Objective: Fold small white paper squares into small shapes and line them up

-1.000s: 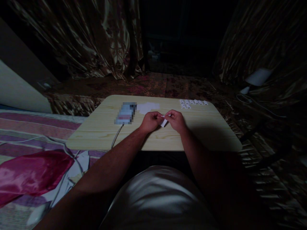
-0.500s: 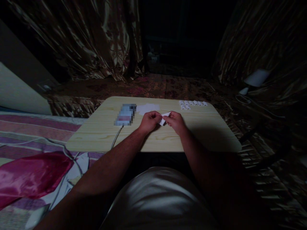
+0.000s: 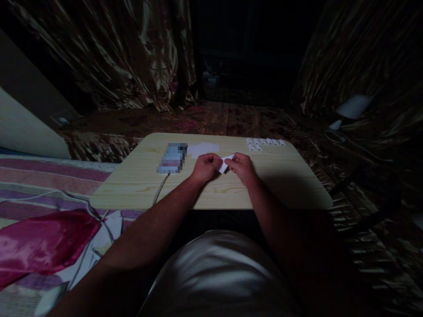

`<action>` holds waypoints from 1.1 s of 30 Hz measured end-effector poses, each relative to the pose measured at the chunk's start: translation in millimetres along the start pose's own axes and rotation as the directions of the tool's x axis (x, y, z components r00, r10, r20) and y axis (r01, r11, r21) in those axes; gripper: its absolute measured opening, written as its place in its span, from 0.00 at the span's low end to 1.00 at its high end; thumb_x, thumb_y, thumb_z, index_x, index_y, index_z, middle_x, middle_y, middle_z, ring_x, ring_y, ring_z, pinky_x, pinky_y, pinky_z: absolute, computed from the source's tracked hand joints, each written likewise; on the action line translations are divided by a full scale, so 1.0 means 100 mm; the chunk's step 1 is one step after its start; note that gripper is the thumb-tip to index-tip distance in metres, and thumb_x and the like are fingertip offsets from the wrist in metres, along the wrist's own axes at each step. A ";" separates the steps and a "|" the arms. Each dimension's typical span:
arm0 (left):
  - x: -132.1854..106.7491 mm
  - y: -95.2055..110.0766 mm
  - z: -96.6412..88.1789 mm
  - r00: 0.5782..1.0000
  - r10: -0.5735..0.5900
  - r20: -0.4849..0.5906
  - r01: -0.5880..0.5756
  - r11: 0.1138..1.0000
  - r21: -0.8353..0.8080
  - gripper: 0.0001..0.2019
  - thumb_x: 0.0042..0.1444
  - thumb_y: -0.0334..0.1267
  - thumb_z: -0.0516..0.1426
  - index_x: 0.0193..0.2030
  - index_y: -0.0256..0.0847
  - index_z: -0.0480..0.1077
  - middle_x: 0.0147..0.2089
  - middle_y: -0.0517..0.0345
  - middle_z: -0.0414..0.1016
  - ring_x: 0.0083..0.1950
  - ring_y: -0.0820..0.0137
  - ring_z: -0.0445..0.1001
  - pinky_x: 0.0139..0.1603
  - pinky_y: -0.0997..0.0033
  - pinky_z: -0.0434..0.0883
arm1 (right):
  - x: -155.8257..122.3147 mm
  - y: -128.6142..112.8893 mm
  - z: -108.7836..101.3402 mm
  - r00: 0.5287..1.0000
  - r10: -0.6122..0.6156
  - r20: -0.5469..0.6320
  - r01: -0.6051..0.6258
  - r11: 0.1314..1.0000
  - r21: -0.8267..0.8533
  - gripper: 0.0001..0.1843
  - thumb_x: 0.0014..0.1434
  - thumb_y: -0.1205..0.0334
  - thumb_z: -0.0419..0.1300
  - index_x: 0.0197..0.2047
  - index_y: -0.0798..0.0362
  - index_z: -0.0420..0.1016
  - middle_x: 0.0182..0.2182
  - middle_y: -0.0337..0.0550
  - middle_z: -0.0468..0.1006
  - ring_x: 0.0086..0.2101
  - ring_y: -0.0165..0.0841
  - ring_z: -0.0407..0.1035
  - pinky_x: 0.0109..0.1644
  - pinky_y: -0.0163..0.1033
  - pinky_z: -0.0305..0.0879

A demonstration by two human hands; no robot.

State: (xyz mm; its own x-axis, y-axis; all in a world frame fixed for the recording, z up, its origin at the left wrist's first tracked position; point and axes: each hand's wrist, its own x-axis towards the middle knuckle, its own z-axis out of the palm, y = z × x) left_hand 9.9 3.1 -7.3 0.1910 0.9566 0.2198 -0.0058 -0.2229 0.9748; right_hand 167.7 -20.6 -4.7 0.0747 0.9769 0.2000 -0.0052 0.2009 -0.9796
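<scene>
Left hand (image 3: pixel 205 167) and right hand (image 3: pixel 242 167) pinch folded paper (image 3: pixel 225 164) over table (image 3: pixel 139 180).

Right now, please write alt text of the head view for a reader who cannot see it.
The left hand and right hand pinch a folded paper between them over a wooden table in a dark room. A blurred device with a cable lies to the left; folded pieces lie far right.
</scene>
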 end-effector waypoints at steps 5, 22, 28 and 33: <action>-0.01 0.02 0.00 1.000 -0.004 -0.014 0.004 1.000 0.003 0.11 0.45 0.43 0.63 0.26 0.36 0.72 0.24 0.59 0.72 0.24 0.75 0.66 0.28 0.73 0.63 | 0.00 0.00 -0.02 1.000 -0.015 -0.027 0.015 1.000 -0.010 0.17 0.46 0.51 0.67 0.22 0.52 0.65 0.17 0.33 0.69 0.17 0.23 0.56 0.20 0.31 0.48; -0.02 0.05 0.01 0.999 0.004 -0.040 -0.002 0.999 0.048 0.10 0.45 0.42 0.63 0.26 0.36 0.72 0.23 0.60 0.72 0.24 0.75 0.65 0.26 0.73 0.62 | 0.01 -0.04 -0.01 0.992 -0.092 -0.082 0.093 0.996 0.010 0.17 0.46 0.56 0.65 0.40 0.50 0.69 0.25 0.34 0.74 0.23 0.27 0.65 0.23 0.31 0.56; -0.04 0.04 0.00 0.997 0.068 -0.025 -0.064 0.987 0.148 0.10 0.48 0.43 0.61 0.27 0.36 0.72 0.25 0.59 0.73 0.25 0.75 0.66 0.28 0.74 0.63 | 0.01 0.04 -0.01 0.982 -0.178 -0.056 0.172 0.981 -0.094 0.09 0.49 0.59 0.63 0.35 0.50 0.68 0.26 0.34 0.72 0.23 0.26 0.63 0.24 0.31 0.56; -0.06 0.05 0.01 0.996 0.095 -0.005 -0.091 0.973 0.212 0.10 0.50 0.42 0.60 0.28 0.36 0.73 0.25 0.59 0.73 0.26 0.74 0.67 0.29 0.74 0.64 | 0.03 0.06 -0.02 0.981 -0.186 -0.059 0.177 0.975 -0.137 0.06 0.51 0.59 0.62 0.32 0.50 0.70 0.26 0.35 0.74 0.20 0.25 0.60 0.23 0.31 0.54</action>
State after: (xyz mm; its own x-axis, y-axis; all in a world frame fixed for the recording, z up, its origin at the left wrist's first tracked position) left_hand 10.0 -3.9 -3.7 0.1851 0.9321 0.3113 0.1854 -0.3442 0.9204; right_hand 169.9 -16.9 -10.2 0.1330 0.9164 0.3774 0.1444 0.3588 -0.9222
